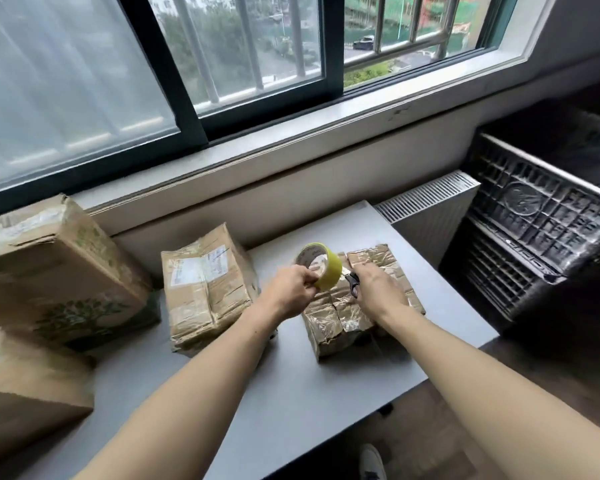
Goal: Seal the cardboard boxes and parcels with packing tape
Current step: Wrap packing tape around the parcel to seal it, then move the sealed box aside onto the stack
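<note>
A small cardboard parcel [336,323], wrinkled and covered in shiny clear tape, lies on the grey table [291,393]. My left hand [291,289] grips a yellowish roll of packing tape [321,265] just above the parcel's far left part. My right hand [378,292] holds black-handled scissors [353,283] close to the roll, over the parcel's top. Whether a strip of tape runs from the roll to the parcel is not clear.
A taped box with a white label [205,289] stands left of the parcel. Two larger cardboard boxes [49,271] [25,382] sit at the left. A window sill [291,140] runs behind. A white radiator [430,209] and black plastic crates [534,230] are to the right.
</note>
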A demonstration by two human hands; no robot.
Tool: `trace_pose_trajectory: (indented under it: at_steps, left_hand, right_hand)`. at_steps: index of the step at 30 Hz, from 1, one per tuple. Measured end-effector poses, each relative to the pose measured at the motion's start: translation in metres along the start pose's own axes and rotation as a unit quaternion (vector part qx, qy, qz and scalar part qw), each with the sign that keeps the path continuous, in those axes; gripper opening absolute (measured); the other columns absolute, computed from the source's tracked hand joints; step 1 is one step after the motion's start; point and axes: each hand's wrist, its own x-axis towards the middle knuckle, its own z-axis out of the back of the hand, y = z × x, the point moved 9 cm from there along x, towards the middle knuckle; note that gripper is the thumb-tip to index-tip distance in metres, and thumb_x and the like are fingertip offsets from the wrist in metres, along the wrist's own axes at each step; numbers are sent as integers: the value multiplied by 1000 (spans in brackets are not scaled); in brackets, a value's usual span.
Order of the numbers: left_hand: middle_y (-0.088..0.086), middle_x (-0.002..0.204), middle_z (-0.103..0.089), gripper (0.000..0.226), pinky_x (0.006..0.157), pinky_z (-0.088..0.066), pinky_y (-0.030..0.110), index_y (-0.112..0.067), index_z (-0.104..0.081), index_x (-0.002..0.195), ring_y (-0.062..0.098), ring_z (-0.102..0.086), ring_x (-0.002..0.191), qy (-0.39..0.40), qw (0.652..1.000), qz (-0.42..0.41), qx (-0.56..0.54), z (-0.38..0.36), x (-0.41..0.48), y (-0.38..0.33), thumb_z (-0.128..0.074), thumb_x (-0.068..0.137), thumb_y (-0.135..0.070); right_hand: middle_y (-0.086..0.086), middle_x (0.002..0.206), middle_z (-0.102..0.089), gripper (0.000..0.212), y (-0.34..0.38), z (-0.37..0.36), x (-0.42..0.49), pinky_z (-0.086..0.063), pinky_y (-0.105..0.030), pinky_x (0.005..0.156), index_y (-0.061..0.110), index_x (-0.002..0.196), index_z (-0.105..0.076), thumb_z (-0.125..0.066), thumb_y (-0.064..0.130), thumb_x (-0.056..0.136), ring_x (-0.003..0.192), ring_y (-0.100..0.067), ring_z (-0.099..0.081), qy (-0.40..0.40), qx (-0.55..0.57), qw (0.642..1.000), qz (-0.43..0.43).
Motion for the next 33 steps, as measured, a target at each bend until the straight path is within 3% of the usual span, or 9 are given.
trace_pose_trajectory:
  at_steps: [5,10,13,15,19,20,23,28,33]
  left_hand:
    - [6,97,-76,21,70,-41,18,-15,-79,97,20,-68,88,17,999,13,31,-24,16,-6,-63,85,-7]
    - [13,83,-71,17,70,-49,31,-9,-72,82,30,-60,77,102,991,22,89,-55,24,0,-56,80,-11]
    - [11,96,-73,20,83,-51,39,-11,-73,89,29,-63,92,137,988,17,71,-61,22,-1,-58,79,-5]
    - [7,118,-71,38,99,-47,34,-11,-73,113,24,-62,112,105,993,41,24,-48,18,2,-57,80,0]
    - [9,124,-59,35,97,-42,40,-13,-61,123,29,-53,118,-187,968,127,104,27,-1,32,-57,90,-23]
    - [11,126,-53,44,98,-40,43,-12,-53,127,31,-50,120,-214,947,194,142,39,-10,51,-58,91,-37]
    - [17,137,-41,87,105,-36,46,-6,-30,143,34,-40,130,-136,912,362,138,35,-37,108,-64,83,-59]
    - [27,149,-29,79,115,-29,44,8,-20,145,39,-29,141,-114,915,367,124,21,-54,139,-61,89,-29]
    - [19,145,-40,66,108,-37,40,4,-30,142,35,-43,133,-93,909,381,141,40,-84,150,-59,86,-10]
  right_hand:
    - [-10,109,-55,22,-16,-5,6,-51,-40,81,14,107,-62,-50,3,92,98,-33,-61,23,2,1000,-7]
    - [-10,106,-60,23,-15,12,15,-49,-40,88,9,105,-63,-45,22,100,104,-29,-56,-33,44,998,17]
    - [-7,106,-61,21,-5,26,20,-46,-37,86,10,108,-60,-44,22,101,103,-26,-56,-65,80,994,44]
    - [-7,107,-60,20,8,32,24,-45,-37,85,9,110,-59,-46,21,100,103,-26,-55,-77,82,991,73]
    - [-8,109,-59,22,45,28,31,-45,-39,89,10,113,-59,-47,21,98,107,-26,-52,-77,95,984,128]
    - [-9,110,-59,23,55,26,33,-44,-39,90,10,114,-59,-47,22,98,109,-27,-52,-73,101,982,139]
    - [-8,117,-59,27,82,14,34,-42,-40,95,13,119,-60,-48,24,98,116,-28,-50,-46,109,980,157]
    - [-10,117,-60,27,116,-8,31,-38,-37,97,10,121,-59,-48,22,99,117,-30,-50,0,127,973,194]
    - [-9,118,-62,26,138,-27,31,-36,-34,95,11,121,-58,-47,21,100,117,-29,-50,41,139,969,199]
